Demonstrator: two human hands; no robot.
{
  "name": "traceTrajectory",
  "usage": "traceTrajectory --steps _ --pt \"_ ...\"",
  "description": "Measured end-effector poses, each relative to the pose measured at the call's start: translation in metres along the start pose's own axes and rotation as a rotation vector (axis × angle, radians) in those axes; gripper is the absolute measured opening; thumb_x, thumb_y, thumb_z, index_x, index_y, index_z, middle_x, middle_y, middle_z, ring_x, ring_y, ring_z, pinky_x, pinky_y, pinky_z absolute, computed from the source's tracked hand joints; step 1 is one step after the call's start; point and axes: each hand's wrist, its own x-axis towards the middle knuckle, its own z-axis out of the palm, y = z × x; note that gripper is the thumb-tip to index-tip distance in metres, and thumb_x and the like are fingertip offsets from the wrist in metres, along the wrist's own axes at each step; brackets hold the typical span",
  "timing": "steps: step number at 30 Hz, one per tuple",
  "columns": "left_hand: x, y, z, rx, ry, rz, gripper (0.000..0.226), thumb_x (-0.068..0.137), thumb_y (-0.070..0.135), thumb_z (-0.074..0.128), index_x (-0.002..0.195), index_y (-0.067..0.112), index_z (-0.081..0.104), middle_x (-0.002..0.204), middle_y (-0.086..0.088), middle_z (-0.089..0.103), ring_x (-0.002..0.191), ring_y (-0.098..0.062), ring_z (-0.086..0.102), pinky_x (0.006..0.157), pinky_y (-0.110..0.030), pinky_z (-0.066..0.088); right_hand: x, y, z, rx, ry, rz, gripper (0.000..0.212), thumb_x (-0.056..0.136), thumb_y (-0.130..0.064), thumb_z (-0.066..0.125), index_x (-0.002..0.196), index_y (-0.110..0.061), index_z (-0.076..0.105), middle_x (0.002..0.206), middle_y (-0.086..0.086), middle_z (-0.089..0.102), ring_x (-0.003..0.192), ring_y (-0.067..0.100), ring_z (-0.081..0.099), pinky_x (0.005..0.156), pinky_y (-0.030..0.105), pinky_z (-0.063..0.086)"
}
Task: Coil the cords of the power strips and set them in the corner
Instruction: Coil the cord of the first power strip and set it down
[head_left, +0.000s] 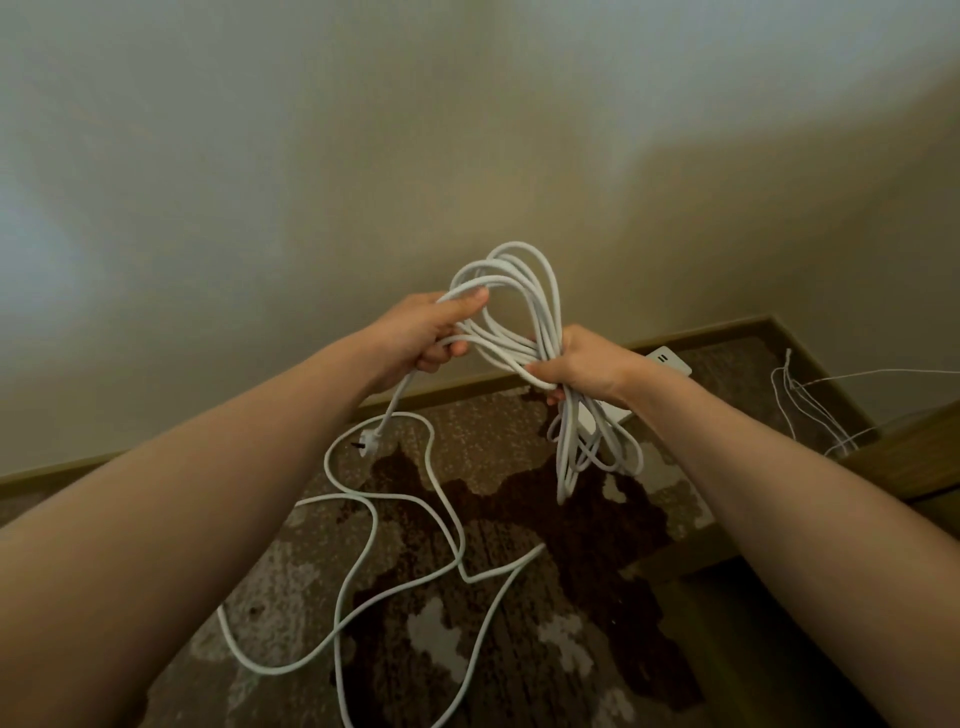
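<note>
So the person's mid-coil on this one. Right hand (576, 366) has its fingers clamped round the waist of a bundle of loops (519, 306) of white cord, and the bottom halves of those loops hang below the fist. Left hand (434, 332) is closed on the cord too, thumb pinning a strand at the top left of the bundle, with the plug (368, 435) dangling just under that wrist.

The power strip (670, 362) itself is a white block peeking out behind the right hand; can't tell if it's on the carpet (519, 649) or held up with the bundle. There's also a long tail of loose cord (395, 561) snaking over the carpet, and I can't tell whether it belongs to this strip or another one.

If I were doing it: keep the right fist as the anchor, feed each new loop in with the left hand at the same size as the rest, and give the cord a little roll between the fingers so it doesn't kink. These loops look uneven, so I'd even them out before wrapping the plug end round the middle. The corner (769, 325) is right there past the right hand, with some thin wires (800, 405) already lying by it.

Labels: nothing readable. Only marks I see are two short dark slots on the strip, no brand or writing
</note>
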Motion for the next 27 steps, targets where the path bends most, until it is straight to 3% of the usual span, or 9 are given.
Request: traceTrajectory --steps 2,7,11,14,18,23,25,27 --pt "0.000 0.002 0.003 0.019 -0.016 0.003 0.029 0.088 0.048 0.058 0.084 0.019 0.057 0.054 0.002 0.046 0.044 -0.010 0.023 0.042 -0.022 0.017 -0.002 -0.002 0.001 -0.036 0.015 0.011 0.019 0.094 -0.016 0.063 0.076 -0.013 0.066 0.056 -0.001 0.059 0.054 0.013 0.056 0.060 0.031 0.051" --pt "0.000 0.005 0.004 0.029 -0.083 -0.040 0.020 0.085 0.037 0.065 0.092 0.023 0.051 0.057 0.000 0.045 0.043 -0.010 0.021 0.044 -0.024 0.011 -0.004 -0.007 0.005 -0.150 0.003 0.029 0.022 0.091 -0.010 0.063 0.070 -0.014 0.064 0.060 0.000 0.057 0.059 0.016 0.055 0.062 0.032 0.048" --pt "0.001 0.007 0.002 0.039 -0.142 -0.079 0.027 0.082 0.040 0.068 0.092 0.026 0.048 0.059 0.000 0.048 0.041 -0.008 0.022 0.040 -0.018 0.013 -0.004 -0.005 0.009 -0.185 -0.018 0.022 0.023 0.089 -0.010 0.067 0.067 -0.018 0.065 0.059 -0.003 0.057 0.059 0.012 0.055 0.059 0.026 0.048" --pt "0.002 0.005 0.007 0.103 -0.085 -0.124 0.031 0.083 0.053 0.063 0.097 0.026 0.053 0.056 0.001 0.050 0.040 -0.008 0.026 0.036 -0.017 0.020 -0.005 -0.002 0.010 -0.168 -0.022 0.012 0.026 0.089 -0.010 0.068 0.068 -0.024 0.067 0.057 -0.009 0.060 0.055 0.002 0.056 0.055 0.018 0.048" --pt "0.005 -0.004 0.015 0.166 0.038 -0.171 0.042 0.083 0.062 0.055 0.091 0.020 0.053 0.050 0.003 0.051 0.037 -0.008 0.030 0.036 -0.017 0.024 -0.007 0.005 0.007 -0.213 -0.004 0.064 0.023 0.089 -0.014 0.068 0.067 -0.021 0.065 0.061 -0.005 0.058 0.057 0.008 0.055 0.053 0.019 0.047" --pt "0.011 -0.009 0.013 0.072 0.217 -0.167 0.043 0.085 0.060 0.055 0.079 0.018 0.047 0.044 0.001 0.050 0.033 -0.009 0.030 0.036 -0.015 0.023 -0.004 0.007 0.000 -0.061 0.069 0.152 0.007 0.083 -0.009 0.068 0.078 -0.012 0.071 0.059 -0.003 0.066 0.058 0.013 0.063 0.053 0.024 0.053" --pt "0.013 -0.008 0.013 0.073 0.241 -0.147 0.041 0.086 0.057 0.055 0.081 0.017 0.050 0.044 0.002 0.051 0.033 -0.009 0.031 0.035 -0.016 0.024 -0.003 0.009 -0.001 0.025 0.072 0.156 0.003 0.083 -0.008 0.070 0.084 -0.007 0.073 0.065 0.005 0.069 0.062 0.017 0.065 0.063 0.033 0.056" --pt "0.015 -0.007 0.011 0.071 0.215 -0.127 0.038 0.088 0.053 0.055 0.088 0.015 0.053 0.046 0.002 0.052 0.033 -0.008 0.031 0.034 -0.017 0.024 -0.003 0.010 0.001 0.087 0.058 0.150 0.004 0.085 -0.010 0.071 0.087 -0.007 0.072 0.064 0.004 0.069 0.059 0.014 0.066 0.060 0.030 0.057"
